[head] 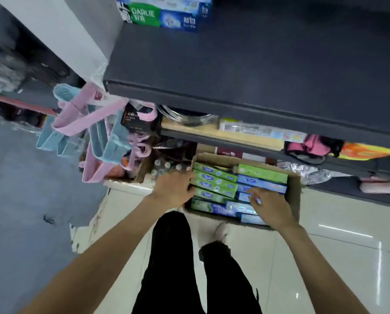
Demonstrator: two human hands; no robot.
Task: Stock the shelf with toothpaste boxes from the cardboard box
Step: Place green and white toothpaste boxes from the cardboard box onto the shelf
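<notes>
An open cardboard box stands on the floor below the shelves, filled with green toothpaste boxes on the left and blue toothpaste boxes on the right. My left hand reaches down at the left ends of the green boxes, its fingers curled around them. My right hand lies over the blue boxes with its fingers bent down onto them. High up, a dark shelf carries a few green and blue Darlie toothpaste boxes at its back left.
Pink and blue plastic hangers hang off the shelf's left corner. Lower shelves hold packets and pink items. My legs in black trousers stand on the glossy tiled floor just before the carton.
</notes>
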